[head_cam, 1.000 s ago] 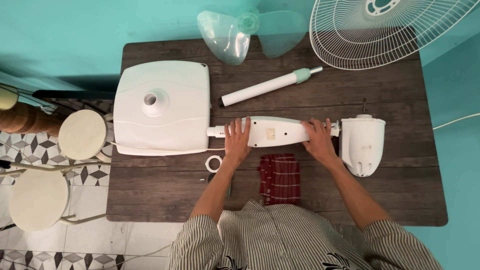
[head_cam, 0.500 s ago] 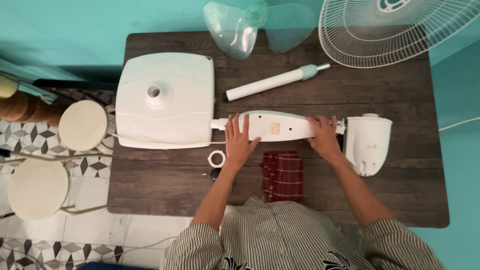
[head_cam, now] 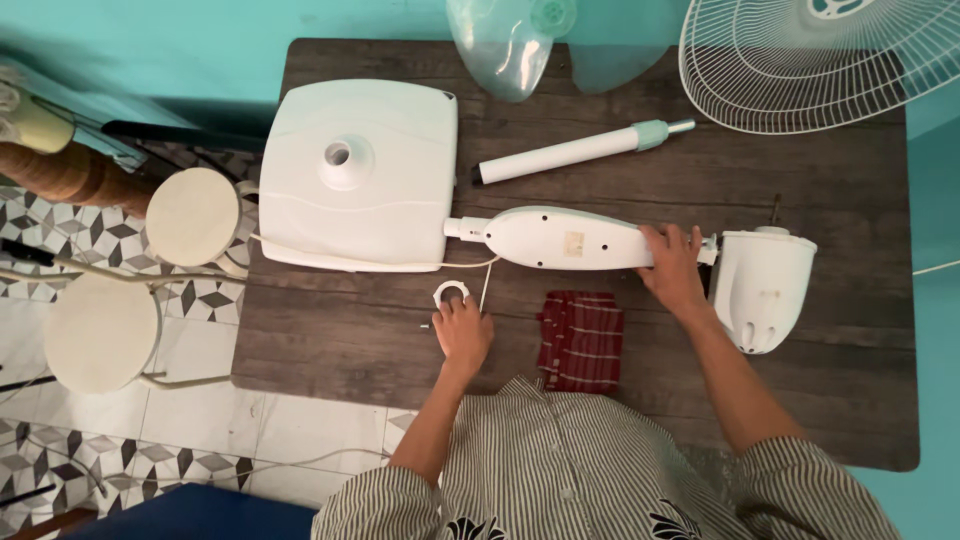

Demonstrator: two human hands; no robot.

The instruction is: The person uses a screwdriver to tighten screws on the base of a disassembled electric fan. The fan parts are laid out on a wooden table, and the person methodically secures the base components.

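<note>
A small white plastic ring [head_cam: 451, 293] is touched by the left hand [head_cam: 463, 333], fingers bent. The smooth white fan neck [head_cam: 565, 238] is gripped by the right hand [head_cam: 673, 267].

The left hand [head_cam: 463, 335] has come off the white fan neck [head_cam: 565, 238] and dropped nearer, fingertips now at the small white ring [head_cam: 450, 293].
</note>
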